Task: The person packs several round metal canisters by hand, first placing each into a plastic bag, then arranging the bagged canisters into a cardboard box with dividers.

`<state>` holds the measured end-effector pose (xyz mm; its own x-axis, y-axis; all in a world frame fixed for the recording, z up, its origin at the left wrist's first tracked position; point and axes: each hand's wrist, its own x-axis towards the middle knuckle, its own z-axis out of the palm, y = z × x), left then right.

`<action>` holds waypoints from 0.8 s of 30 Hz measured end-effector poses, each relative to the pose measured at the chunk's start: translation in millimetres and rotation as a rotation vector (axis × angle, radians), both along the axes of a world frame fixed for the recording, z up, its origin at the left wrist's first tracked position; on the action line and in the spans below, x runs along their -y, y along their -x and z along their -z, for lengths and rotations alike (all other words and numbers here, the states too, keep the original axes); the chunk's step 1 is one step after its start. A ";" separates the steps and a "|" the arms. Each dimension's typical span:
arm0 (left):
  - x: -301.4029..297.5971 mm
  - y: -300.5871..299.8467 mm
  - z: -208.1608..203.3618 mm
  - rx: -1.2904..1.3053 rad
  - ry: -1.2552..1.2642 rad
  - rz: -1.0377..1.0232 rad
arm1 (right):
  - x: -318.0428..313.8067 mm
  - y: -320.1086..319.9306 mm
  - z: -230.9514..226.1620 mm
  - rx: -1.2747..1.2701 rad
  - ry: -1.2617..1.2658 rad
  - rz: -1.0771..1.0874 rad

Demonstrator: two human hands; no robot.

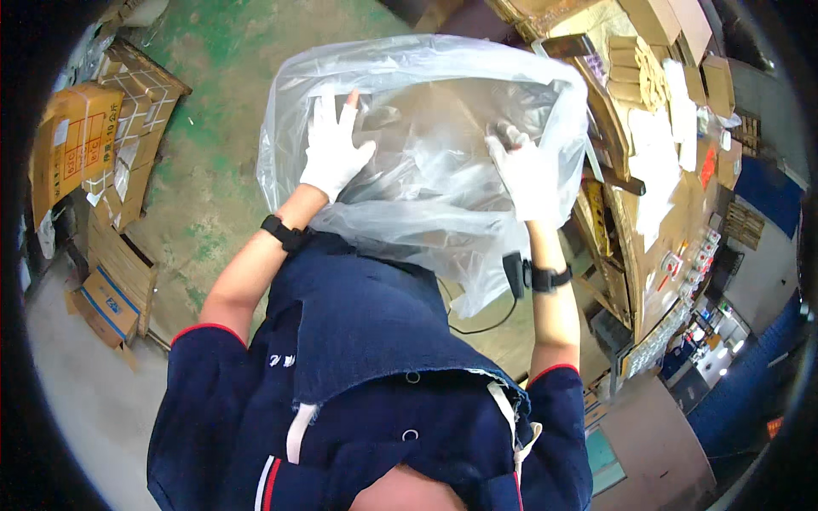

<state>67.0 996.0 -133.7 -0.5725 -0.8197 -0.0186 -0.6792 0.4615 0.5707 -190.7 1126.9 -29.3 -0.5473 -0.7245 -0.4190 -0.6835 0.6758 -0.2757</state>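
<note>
A large clear plastic bag (426,217) stands spread wide in front of me, its mouth upward and its rim folded over. Loose, crinkled film lies inside; whether a box stands under it I cannot tell. My left hand (338,153), in a white glove with one fingertip bare, rests flat against the bag's left inner side, fingers stretched and thumb apart. On the right inner side, my right hand (521,170), also gloved, presses the film with its fingers apart, the tips dark in shade. Neither hand visibly grips anything.
Strapped brown cartons (81,140) are stacked at the left, with a flattened carton (106,302) below. Close on the right runs a long wooden workbench (656,213) with papers and a pile of tan gloves (652,77). A black cable (486,328) hangs from my right wristband (550,278).
</note>
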 end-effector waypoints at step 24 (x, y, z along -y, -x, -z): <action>19.6 -81.2 169.9 -0.403 -1.306 0.106 | 214.3 145.8 289.3 0.466 -0.460 -0.158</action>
